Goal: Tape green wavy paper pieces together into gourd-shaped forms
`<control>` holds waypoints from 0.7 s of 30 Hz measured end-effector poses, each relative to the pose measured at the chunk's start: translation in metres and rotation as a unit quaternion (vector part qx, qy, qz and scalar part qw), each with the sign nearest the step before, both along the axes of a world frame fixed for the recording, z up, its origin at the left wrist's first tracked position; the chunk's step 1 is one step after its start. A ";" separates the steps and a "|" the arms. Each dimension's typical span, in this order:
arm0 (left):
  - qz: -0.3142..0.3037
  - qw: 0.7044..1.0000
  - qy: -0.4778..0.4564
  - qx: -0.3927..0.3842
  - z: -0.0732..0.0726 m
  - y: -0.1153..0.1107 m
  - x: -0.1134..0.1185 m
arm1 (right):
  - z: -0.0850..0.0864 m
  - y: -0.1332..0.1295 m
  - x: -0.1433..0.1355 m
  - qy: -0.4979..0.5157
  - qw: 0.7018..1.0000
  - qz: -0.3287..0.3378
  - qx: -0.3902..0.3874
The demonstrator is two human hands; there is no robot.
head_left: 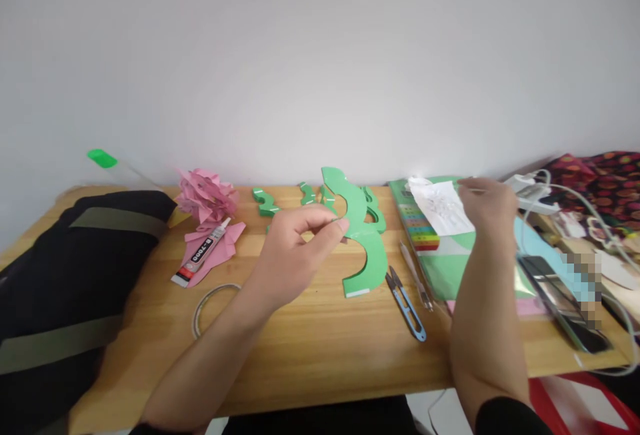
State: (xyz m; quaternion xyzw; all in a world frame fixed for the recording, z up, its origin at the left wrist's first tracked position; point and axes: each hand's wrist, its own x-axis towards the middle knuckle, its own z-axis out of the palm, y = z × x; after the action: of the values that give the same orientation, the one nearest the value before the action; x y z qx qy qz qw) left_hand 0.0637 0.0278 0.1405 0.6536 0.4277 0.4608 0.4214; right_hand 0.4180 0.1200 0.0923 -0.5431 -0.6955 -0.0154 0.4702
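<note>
My left hand (pixel 295 255) pinches a green curved foam-like piece (pixel 373 261) shaped like a 3, holding it above the wooden table near its middle. A light strip shows on the lower end of the piece. Behind it lie more green curved pieces (pixel 266 201). My right hand (pixel 487 205) is raised over the right side, beside a crumpled white paper (pixel 443 207); its fingers are curled together and blurred, and what they hold, if anything, cannot be made out. Blue-handled snips (pixel 407 308) and a white pen-like tool (pixel 416 273) lie between the hands.
A pink paper flower (pixel 206 195), a glue tube (pixel 201 253) on pink paper and a tape roll (pixel 200 308) are at left, near a black striped cloth (pixel 65 288). Green sheets (pixel 440 275), a phone (pixel 560 298) and a power strip (pixel 533 191) with cables are at right.
</note>
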 end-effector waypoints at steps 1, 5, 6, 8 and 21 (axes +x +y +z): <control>0.010 1.000 -0.008 -0.002 0.000 0.000 0.001 | 0.008 -0.007 -0.019 0.025 1.000 -0.012 0.003; 0.030 0.998 -0.048 -0.013 0.001 -0.001 0.002 | 0.044 -0.063 -0.118 0.216 0.971 0.074 -0.072; 0.029 0.998 -0.054 -0.015 0.002 -0.002 0.003 | 0.051 -0.079 -0.141 0.200 0.966 0.124 -0.107; 0.027 0.998 -0.059 -0.015 0.002 -0.003 0.003 | 0.057 -0.103 -0.174 0.129 0.963 0.192 -0.136; -0.010 0.998 -0.054 0.007 0.005 -0.010 0.005 | 0.055 -0.118 -0.188 0.132 0.965 0.155 -0.167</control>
State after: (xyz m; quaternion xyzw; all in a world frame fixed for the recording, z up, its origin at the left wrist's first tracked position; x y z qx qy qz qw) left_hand 0.0685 0.0178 0.1457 0.6347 0.3943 0.4942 0.4444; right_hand 0.2299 0.0016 0.1474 -0.4968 -0.6957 0.2460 0.4568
